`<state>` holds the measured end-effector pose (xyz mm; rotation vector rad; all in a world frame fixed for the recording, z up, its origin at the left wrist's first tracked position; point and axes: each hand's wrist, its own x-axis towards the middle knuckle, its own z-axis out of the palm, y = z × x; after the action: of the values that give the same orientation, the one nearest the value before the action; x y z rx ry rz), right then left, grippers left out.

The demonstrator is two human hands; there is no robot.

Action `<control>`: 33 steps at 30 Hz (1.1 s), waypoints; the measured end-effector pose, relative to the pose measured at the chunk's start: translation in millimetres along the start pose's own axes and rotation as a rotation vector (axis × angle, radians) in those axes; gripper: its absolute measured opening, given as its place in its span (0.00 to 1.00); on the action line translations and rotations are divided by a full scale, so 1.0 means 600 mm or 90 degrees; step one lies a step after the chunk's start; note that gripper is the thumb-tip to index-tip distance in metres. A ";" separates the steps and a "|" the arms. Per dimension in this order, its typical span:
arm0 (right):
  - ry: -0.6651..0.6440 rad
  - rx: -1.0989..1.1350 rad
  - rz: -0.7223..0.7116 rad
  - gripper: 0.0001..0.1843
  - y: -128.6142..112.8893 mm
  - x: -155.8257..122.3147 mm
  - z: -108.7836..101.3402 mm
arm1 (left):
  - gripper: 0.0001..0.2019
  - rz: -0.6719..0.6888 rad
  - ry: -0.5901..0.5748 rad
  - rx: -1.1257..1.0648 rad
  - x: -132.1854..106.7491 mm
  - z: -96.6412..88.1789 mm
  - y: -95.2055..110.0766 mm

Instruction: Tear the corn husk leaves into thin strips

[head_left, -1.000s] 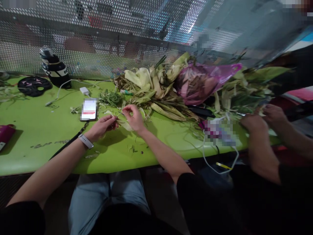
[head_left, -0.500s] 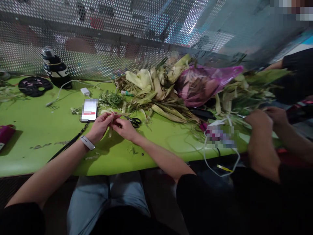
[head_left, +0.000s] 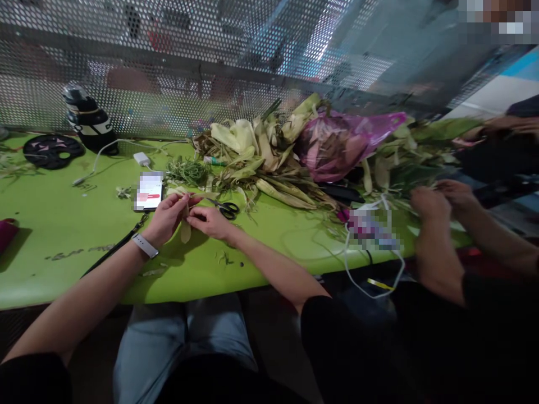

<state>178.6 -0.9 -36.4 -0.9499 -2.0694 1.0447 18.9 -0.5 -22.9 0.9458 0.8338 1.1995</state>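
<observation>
Peeling looks under way: left hand (head_left: 166, 216) and right hand (head_left: 210, 221) both pinch a husk strip (head_left: 185, 231) just above the green table (head_left: 63, 235), near the scissors (head_left: 226, 209); a further pull would likely need firm, opposed grips.

- A lime-green bench (head_left: 63, 241) with a glossy, scuffed top spans the view, and its near edge is curved.
- Along the far edge of the bench stands a pale perforated metal screen (head_left: 177, 78), crossed by a dark horizontal rail.
- Behind the bench, through the screen's holes, only blurred patches of red, blue and white show.
- Soft light puts a dull sheen on the bench top.
- Under the bench's near edge the floor (head_left: 269, 306) lies in deep shadow.
</observation>
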 end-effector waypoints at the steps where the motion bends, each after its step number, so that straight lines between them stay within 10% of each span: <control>1: 0.040 -0.014 0.001 0.19 -0.002 -0.003 -0.006 | 0.11 0.007 0.006 0.006 0.001 -0.002 0.002; 7: 0.446 -0.126 -0.110 0.19 -0.005 -0.010 -0.046 | 0.11 0.018 0.017 0.081 0.002 -0.011 0.012; 26: 0.160 -0.254 -0.098 0.18 0.025 0.008 -0.020 | 0.14 0.056 -0.017 0.236 0.018 -0.024 -0.005; 33: 0.105 -0.138 -0.011 0.23 0.015 -0.002 -0.023 | 0.10 -0.127 -0.111 0.305 0.020 -0.037 -0.007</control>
<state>192.8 7.2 -37.8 -1.0842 -2.0763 0.7180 2.5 14.2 -35.9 1.2996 1.0700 0.7431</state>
